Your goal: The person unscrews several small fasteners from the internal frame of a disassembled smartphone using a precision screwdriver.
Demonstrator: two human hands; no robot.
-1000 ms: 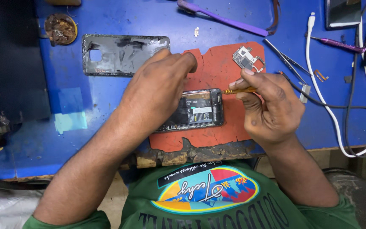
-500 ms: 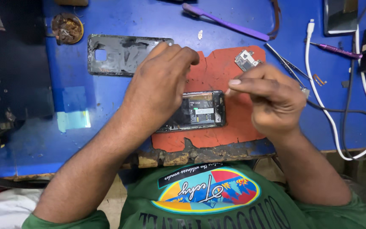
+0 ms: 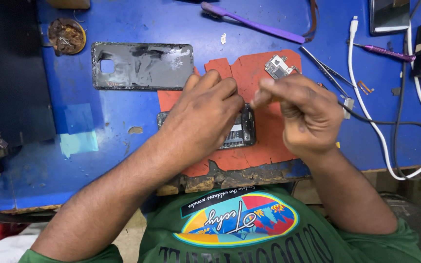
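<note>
At the far left of the blue table, well away from either hand, a round rusty tin sits near the back edge. Next to it a grey phone back cover lies flat, inside face up, just beyond the knuckles of the left hand.

The left hand lies palm down over an opened phone, which rests on a ragged orange mat near the front edge of the table. Its fingers are curled close together and press on the phone's far end — only the near right corner of the phone, with its bare inner parts, shows from under the hand, plus a sliver of its left end.

Just to the right, the right hand hovers over the mat, its fingertips bunched together and almost meeting the left hand's. It is blurred, and I cannot tell whether anything is pinched between them.

Beyond the right hand's fingertips a small metal phone part lies on the mat. Further back lies a purple toothbrush. To the right of the right hand's knuckles lie tweezers, then a white cable looping toward the table's front edge — and a purple-handled screwdriver behind it.
</note>
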